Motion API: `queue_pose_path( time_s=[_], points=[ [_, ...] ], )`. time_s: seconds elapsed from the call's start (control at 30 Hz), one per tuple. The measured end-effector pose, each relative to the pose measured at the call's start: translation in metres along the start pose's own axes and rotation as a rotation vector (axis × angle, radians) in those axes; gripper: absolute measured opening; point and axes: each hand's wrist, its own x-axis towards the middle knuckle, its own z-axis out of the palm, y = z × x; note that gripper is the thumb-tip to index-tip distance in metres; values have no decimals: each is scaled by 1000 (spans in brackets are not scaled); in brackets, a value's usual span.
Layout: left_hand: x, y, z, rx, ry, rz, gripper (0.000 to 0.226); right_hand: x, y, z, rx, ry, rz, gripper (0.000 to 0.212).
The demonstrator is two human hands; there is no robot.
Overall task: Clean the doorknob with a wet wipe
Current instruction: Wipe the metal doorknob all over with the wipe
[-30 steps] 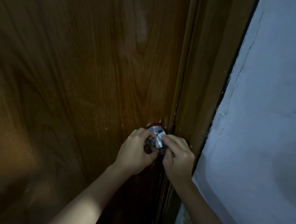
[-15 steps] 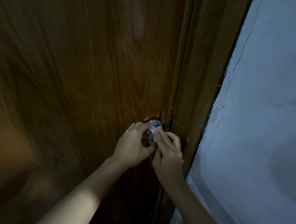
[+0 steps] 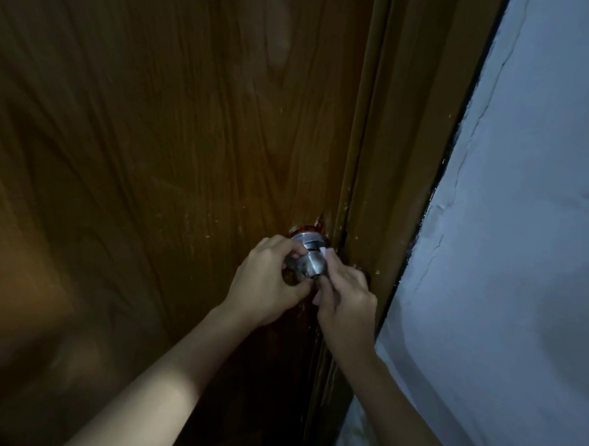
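Note:
A round silver doorknob (image 3: 311,259) sticks out of a brown wooden door (image 3: 174,148) near its right edge. My left hand (image 3: 266,282) grips the knob from the left, thumb below and fingers over the top. My right hand (image 3: 345,293) presses against the knob's right side with fingers curled. A small white corner of the wet wipe (image 3: 323,251) shows at my right fingertips; most of the wipe is hidden under that hand.
The brown door frame (image 3: 392,159) runs up right beside the knob. A pale, cracked wall (image 3: 524,235) fills the right side. The scene is dim.
My right hand has slid from over the knob's front to its right side, uncovering the silver face. The left hand keeps its grip. The view has shifted slightly.

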Motion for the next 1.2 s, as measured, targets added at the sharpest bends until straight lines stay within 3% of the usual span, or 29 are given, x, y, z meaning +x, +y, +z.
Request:
queue_pose_path(
  time_s=[0.1, 0.3, 0.47, 0.6, 0.8, 0.97, 1.03, 1.13, 1.2],
  points=[
    [0, 1, 0, -7, -9, 5, 37, -9, 1, -2, 19, 46, 119, 37],
    [0, 0, 0, -4, 1, 12, 36, 0, -10, 4, -55, 11, -62, 46],
    [0, 0, 0, 1, 4, 14, 36, -2, -4, -4, 37, 48, 130, 38],
    [0, 0, -1, -8, -5, 16, 35, 4, -12, 0, -5, -11, -72, 45],
    [-1, 0, 0, -15, 2, 1, 38, -2, -7, -2, 13, 37, 54, 44],
    [0, 0, 0, -24, -7, 9, 37, -2, -10, 0, -42, 0, -68, 48],
    [1, 0, 0, -16, -7, 2, 38, 1, -6, 0, -7, -62, -24, 48],
    [0, -1, 1, -12, -2, 0, 39, -1, -2, -5, 174, -110, 206, 32],
    [0, -2, 1, -11, 1, 3, 39, -4, -4, -6, 132, -9, 221, 27]
  ],
)
